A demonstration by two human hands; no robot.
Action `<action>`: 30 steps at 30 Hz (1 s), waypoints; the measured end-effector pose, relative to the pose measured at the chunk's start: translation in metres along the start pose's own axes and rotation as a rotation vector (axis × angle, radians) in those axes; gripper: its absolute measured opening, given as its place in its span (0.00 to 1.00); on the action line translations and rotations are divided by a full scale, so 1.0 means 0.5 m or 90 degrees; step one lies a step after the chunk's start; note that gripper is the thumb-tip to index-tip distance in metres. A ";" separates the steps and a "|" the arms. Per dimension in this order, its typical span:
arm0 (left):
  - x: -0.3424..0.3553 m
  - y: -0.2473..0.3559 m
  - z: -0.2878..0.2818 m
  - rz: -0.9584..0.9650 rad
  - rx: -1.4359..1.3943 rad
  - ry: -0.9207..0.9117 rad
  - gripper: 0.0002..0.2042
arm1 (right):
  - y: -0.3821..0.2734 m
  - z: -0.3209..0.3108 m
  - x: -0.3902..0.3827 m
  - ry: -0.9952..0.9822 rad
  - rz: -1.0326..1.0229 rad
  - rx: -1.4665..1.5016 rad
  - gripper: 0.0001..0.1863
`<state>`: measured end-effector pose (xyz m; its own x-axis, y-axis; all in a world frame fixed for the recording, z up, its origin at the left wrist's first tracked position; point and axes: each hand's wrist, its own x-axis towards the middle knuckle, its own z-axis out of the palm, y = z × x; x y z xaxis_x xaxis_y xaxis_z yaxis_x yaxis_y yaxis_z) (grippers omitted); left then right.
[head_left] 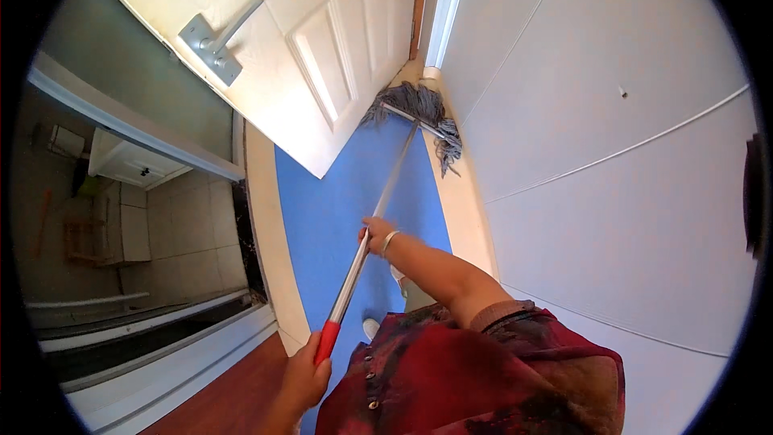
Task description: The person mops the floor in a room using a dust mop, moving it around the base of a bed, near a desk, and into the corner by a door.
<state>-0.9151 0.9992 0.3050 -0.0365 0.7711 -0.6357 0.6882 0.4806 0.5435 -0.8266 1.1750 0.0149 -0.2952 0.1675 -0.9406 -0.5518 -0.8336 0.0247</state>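
Observation:
A mop with a silver metal pole [350, 283] slants from near my body away to the far end of the passage. My left hand [306, 374] is wrapped round its pole at the red grip [327, 341], at the near end. Farther up, my right hand [376, 235], with a bracelet at the wrist, closes round the bare metal. The grey string mop head [415, 101] lies spread on the floor between the open door and the right wall. Its strands reach the pale floor border on the right, and its left end is beside the door's lower edge.
A white panelled door [322, 64] with a metal handle [211, 48] stands open at upper left. Blue matting [362, 169] covers the floor between pale borders. A grey wall [588, 137] rises on the right. Left, a glazed frame [145, 141] borders a tiled area with a white cabinet [129, 157].

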 end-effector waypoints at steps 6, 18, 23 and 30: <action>-0.044 0.031 -0.020 -0.025 0.213 0.065 0.23 | 0.000 0.051 -0.068 -0.073 0.045 0.025 0.02; 0.134 0.086 0.033 0.046 0.162 0.119 0.22 | -0.217 0.061 -0.012 -0.115 -0.240 -0.172 0.06; 0.136 0.087 0.029 0.001 0.096 0.071 0.22 | -0.187 0.041 0.012 -0.017 -0.128 -0.215 0.06; -0.040 0.031 0.012 -0.273 -0.160 0.031 0.18 | 0.029 -0.026 -0.003 -0.017 -0.061 -0.265 0.05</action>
<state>-0.8995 0.9887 0.3229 -0.3157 0.4983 -0.8075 0.4085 0.8395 0.3584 -0.8239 1.1557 0.0120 -0.2809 0.2632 -0.9230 -0.2178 -0.9541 -0.2058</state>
